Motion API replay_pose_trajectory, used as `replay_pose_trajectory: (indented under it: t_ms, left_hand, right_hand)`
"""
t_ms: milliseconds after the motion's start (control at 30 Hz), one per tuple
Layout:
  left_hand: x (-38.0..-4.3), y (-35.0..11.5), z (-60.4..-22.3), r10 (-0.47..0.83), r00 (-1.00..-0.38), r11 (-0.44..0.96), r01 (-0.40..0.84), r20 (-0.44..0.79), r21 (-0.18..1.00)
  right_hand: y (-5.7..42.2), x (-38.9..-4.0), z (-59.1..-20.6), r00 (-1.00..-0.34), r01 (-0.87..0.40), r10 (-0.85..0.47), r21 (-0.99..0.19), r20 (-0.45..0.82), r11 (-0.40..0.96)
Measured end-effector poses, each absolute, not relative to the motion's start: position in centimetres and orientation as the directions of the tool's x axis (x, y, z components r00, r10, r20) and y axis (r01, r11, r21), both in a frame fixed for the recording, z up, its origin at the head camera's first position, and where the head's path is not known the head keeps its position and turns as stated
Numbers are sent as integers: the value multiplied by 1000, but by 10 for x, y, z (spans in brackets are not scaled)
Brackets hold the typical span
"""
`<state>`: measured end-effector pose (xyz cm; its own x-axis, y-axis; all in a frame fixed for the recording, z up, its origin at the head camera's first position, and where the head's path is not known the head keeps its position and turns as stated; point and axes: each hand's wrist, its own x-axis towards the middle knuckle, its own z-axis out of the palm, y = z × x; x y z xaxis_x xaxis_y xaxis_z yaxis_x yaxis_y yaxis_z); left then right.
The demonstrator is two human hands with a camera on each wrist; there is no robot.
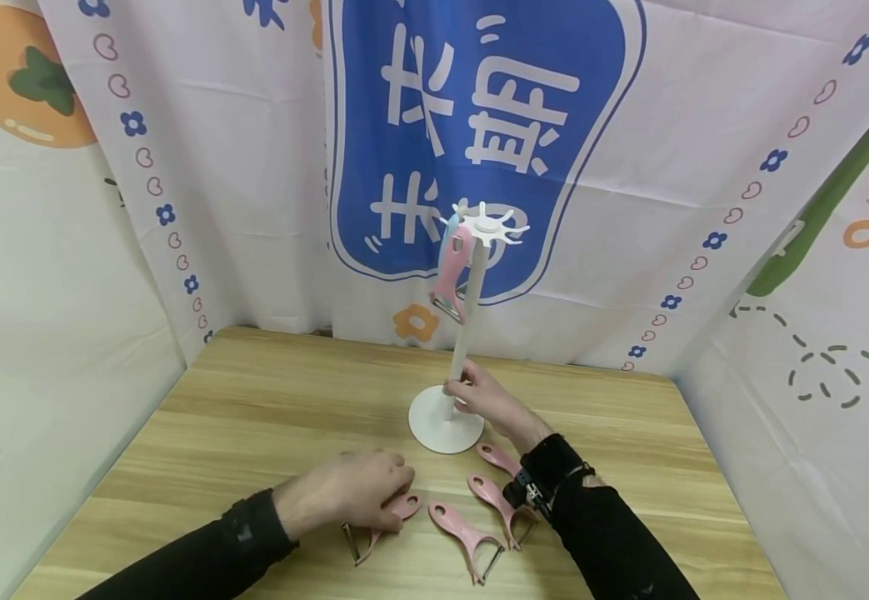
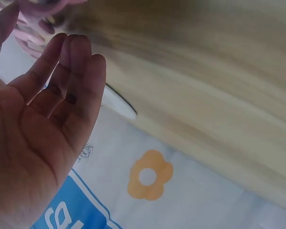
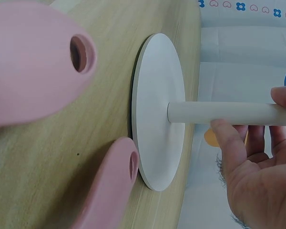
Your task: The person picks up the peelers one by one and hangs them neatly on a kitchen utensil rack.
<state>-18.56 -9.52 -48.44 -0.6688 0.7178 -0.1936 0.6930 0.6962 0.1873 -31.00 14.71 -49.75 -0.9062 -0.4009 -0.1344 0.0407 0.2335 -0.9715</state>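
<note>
The head view looks forward and down over the table (image 1: 269, 400) from farthest back. The left wrist view, tilted, is close on the left hand (image 2: 47, 124), sharing the flower (image 2: 150, 176) with the head view; the right, sideways, nears the stand (image 3: 181, 113), also shared.

A curtained booth, with printed cloth (image 1: 254, 192) around a wood-grain table (image 1: 307, 400).

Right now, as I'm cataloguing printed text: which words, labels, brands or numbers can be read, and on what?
"未来", sideways on the blue panel of the backdrop.
"期", sideways, same panel; the character below is partly hidden by the white stand.
Blue character at the top edge: cut off, unreadable.
Pink peelers: none.
</note>
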Motion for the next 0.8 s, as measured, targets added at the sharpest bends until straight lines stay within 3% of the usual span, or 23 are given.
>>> replay_pose_trajectory:
  t_ms: [800]
  left_hand:
    - [-185,-96,-490,709,-675,704,662,-203,256]
  right_hand:
    - [146,-309,-496,-907,42,-399,-973,-132,226]
